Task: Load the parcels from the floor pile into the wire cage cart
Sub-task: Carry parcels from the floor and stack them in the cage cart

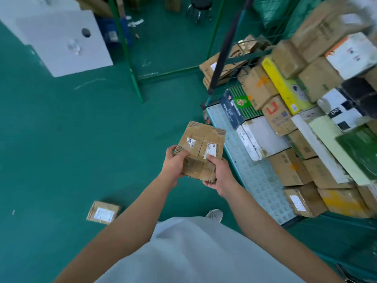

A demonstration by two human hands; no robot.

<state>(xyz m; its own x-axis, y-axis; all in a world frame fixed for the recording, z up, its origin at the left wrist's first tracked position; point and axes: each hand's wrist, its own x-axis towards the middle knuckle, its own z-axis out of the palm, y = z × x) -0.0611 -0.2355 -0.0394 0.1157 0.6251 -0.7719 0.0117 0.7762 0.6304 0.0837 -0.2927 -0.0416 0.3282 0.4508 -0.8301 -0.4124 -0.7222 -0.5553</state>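
A taped brown cardboard parcel (201,148) with white labels is held in the air over the green floor, just left of the cart. My left hand (174,163) grips its near left corner, and my right hand (220,176) grips its near right side with fingers under the bottom. The cart's pale studded deck (255,176) lies to the right, stacked with several boxes (302,123) of mixed colours. One small labelled parcel (103,212) lies on the floor at lower left.
A green wire cage frame (130,64) stands open at the back centre. A large white box (61,41) sits at upper left, and flat cartons (222,68) lie behind the cart. A black stool (199,7) stands far back. My shoe (214,215) is near the cart's edge.
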